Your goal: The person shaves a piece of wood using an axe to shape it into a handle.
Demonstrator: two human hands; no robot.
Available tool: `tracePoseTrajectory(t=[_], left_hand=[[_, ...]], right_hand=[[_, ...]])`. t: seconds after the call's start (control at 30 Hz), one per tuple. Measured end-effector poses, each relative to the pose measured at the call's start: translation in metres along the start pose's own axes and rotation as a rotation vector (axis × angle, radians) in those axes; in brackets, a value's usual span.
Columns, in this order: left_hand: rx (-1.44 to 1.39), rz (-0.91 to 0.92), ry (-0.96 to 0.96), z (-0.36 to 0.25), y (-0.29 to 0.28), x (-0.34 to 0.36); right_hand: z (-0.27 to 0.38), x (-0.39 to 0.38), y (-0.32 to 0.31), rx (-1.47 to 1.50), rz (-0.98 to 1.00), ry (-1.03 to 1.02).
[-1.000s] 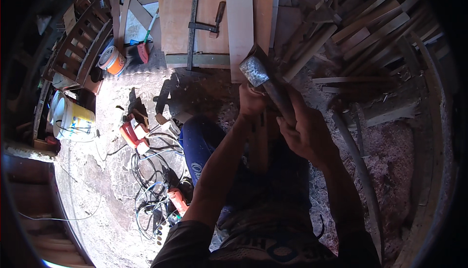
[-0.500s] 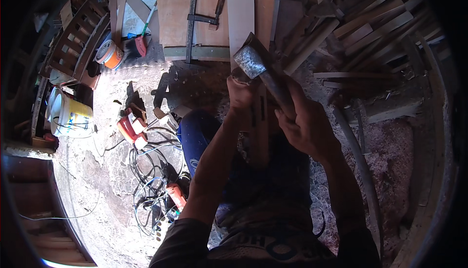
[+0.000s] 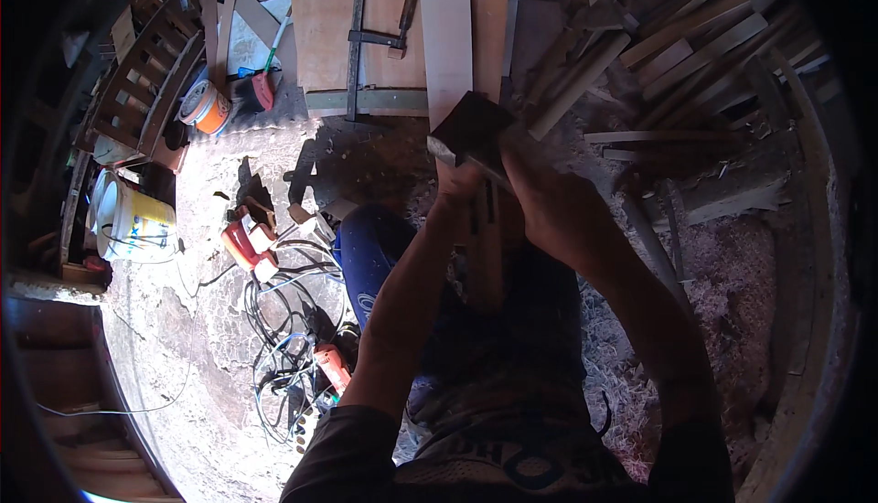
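Note:
My right hand (image 3: 553,203) is closed around the handle of a mallet (image 3: 476,126) with a dark, blocky head and a pale worn end face. Just below that head, my left hand (image 3: 455,181) is closed in a fist over a wooden piece (image 3: 485,270). Whatever the left fist grips is hidden by the mallet head and the fingers. Narrow dark slots show in the wooden piece, which lies between my legs and points away from me. Beyond the mallet a long pale board (image 3: 445,37) runs to the far edge.
A bar clamp (image 3: 357,55) lies on a wide wooden panel (image 3: 320,9) ahead. Tangled cables (image 3: 274,347) and orange-red power tools (image 3: 331,368) cover the floor at left, near white buckets (image 3: 137,219) and an orange tub (image 3: 207,108). Timber offcuts (image 3: 695,41) are piled at far right.
The mallet has turned and come down toward my left fist, its head now dark side up. My right hand moved slightly left and farther away; the left fist stays nearly in place.

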State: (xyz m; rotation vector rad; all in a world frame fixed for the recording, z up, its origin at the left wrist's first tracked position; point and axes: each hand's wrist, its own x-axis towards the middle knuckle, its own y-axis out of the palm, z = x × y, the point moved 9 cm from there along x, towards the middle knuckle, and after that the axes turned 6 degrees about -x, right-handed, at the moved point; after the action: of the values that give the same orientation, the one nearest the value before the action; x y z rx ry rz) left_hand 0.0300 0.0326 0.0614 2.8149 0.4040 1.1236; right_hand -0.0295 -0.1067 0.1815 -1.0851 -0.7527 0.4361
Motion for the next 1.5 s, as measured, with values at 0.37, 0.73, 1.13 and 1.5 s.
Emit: tracePoseTrajectory(t=[0.37, 0.73, 1.13, 1.5], left_hand=[[0.111, -0.089, -0.294, 0.025, -0.011, 0.003], [0.043, -0.140, -0.072, -0.013, 0.004, -0.012], [0.006, -0.099, -0.329, 0.032, -0.008, 0.000], [0.134, -0.191, -0.007, -0.021, 0.015, -0.035]], right_hand=[[0.032, 0.035, -0.132, 0.266, -0.360, -0.025], [-0.018, -0.018, 0.016, -0.020, 0.307, 0.177], [0.038, 0.052, -0.182, 0.163, -0.593, -0.055], [-0.003, -0.030, 0.011, 0.057, 0.173, 0.109]])
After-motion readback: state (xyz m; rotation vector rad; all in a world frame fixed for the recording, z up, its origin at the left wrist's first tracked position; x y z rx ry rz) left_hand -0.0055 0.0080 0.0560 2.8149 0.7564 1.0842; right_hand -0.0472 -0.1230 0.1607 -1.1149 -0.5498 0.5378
